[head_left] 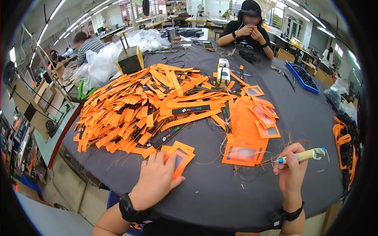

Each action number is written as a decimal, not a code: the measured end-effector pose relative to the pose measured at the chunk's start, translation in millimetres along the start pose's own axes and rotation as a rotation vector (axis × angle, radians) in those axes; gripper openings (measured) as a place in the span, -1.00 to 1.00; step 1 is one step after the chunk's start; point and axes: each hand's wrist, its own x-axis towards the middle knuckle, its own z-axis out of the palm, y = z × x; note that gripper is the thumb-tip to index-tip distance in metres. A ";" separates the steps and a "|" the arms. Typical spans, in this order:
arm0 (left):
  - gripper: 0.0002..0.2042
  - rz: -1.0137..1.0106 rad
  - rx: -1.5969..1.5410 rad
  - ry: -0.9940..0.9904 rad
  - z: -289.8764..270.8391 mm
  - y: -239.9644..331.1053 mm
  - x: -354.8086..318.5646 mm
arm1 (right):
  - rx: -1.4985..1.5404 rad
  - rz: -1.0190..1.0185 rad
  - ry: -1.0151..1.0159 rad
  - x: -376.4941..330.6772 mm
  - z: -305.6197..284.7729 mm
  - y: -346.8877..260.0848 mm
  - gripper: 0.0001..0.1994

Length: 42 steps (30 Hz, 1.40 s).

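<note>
My left hand (155,177) lies flat with its fingers outstretched, the fingertips on an orange frame-shaped piece (186,152) with a see-through window. Its thumb is apart from the fingers. In my right hand (292,170) is a pale, pen-shaped tool (304,155) with blue ends, gripped near its lower end; its thin tip points left. Left of that tip lies an overlapping row of similar orange window pieces (246,135), with loose threads about their edges. Beyond my left hand spreads a big heap of orange strips (118,112), some with black bands.
A white bottle (223,71) and a dark block with upright rods (130,60) stand behind the heap. Small cutters (289,80) and a blue tray of black parts (302,78) lie at the right. Across the table sits a person in black (249,33).
</note>
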 end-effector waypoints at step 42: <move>-0.75 0.673 -0.430 0.421 -5.1 37.9 24.6 | -0.230 0.173 -0.262 -1.7 -0.2 -26.7 -0.82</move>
